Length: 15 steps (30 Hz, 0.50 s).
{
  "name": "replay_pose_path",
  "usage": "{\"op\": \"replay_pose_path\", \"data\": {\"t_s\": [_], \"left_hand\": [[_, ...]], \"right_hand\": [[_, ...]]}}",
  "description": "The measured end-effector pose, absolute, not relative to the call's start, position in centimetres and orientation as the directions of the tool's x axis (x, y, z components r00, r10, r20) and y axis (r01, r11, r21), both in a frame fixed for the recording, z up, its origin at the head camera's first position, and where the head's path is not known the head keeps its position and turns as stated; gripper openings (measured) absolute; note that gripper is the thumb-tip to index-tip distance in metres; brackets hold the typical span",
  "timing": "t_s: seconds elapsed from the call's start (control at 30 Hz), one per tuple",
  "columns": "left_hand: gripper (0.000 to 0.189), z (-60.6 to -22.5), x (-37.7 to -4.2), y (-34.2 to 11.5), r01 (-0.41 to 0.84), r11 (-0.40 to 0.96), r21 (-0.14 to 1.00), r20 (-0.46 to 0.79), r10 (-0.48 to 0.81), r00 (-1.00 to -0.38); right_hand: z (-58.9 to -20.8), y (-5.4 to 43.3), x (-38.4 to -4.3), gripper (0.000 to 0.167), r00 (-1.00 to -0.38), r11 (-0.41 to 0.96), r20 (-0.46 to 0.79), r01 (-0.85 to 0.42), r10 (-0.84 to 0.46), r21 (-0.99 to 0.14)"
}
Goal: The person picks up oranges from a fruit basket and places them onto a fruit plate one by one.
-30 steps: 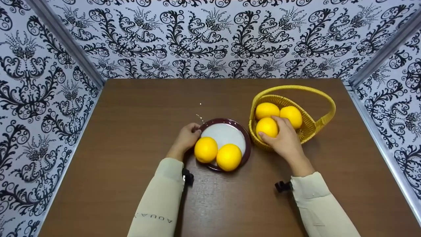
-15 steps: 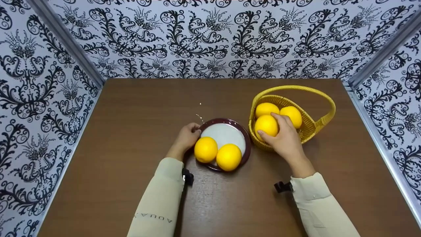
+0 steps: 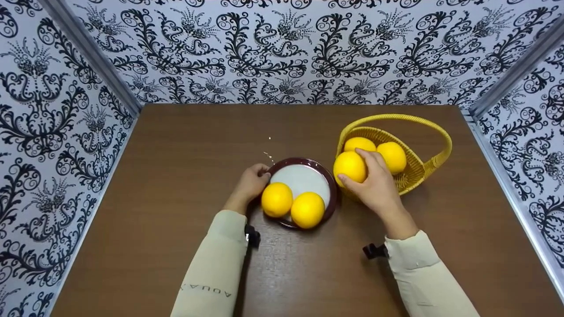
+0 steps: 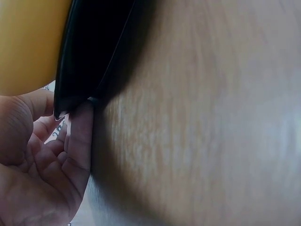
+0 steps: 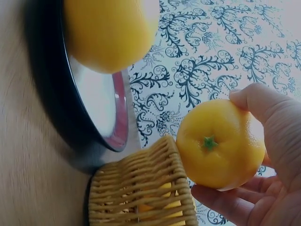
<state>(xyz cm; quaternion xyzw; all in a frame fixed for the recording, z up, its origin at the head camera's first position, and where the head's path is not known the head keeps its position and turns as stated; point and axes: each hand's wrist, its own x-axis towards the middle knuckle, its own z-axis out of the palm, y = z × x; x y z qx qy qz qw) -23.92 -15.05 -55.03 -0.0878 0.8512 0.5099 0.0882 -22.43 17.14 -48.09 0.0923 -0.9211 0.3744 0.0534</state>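
Observation:
My left hand (image 3: 251, 184) pinches the rim of a dark red plate with a white middle (image 3: 302, 175), thumb above and fingers beneath, as the left wrist view shows. Two oranges (image 3: 276, 200) rest on the plate's near half. To the right, my right hand (image 3: 378, 187) grips another orange (image 3: 350, 167) between thumb and fingers, at the left rim of a yellow wicker basket (image 3: 416, 171). In the right wrist view this orange (image 5: 218, 143) shows a green stem mark and sits just above the basket's edge (image 5: 176, 174). Two more oranges (image 3: 392, 157) lie inside the basket.
The basket's tall arched handle (image 3: 407, 117) rises over its right side. Basket and plate stand close together on a brown wooden table (image 3: 185, 145). Patterned walls (image 3: 282, 48) surround the table at the back and both sides.
My right hand has lifted an orange from inside the basket and moved it left, up to the rim. My left hand has stayed at the plate's edge.

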Motion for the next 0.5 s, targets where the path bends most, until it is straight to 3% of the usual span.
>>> {"op": "replay_pose_path", "data": {"t_s": [0.5], "left_hand": [[0.020, -55.5, -24.2, -15.0, -0.211, 0.443, 0.871, -0.209, -0.053, -0.976]], "right_hand": [[-48.4, 15.2, -22.1, 0.080, -0.958, 0.661, 0.234, -0.285, -0.167, -0.694]]}}
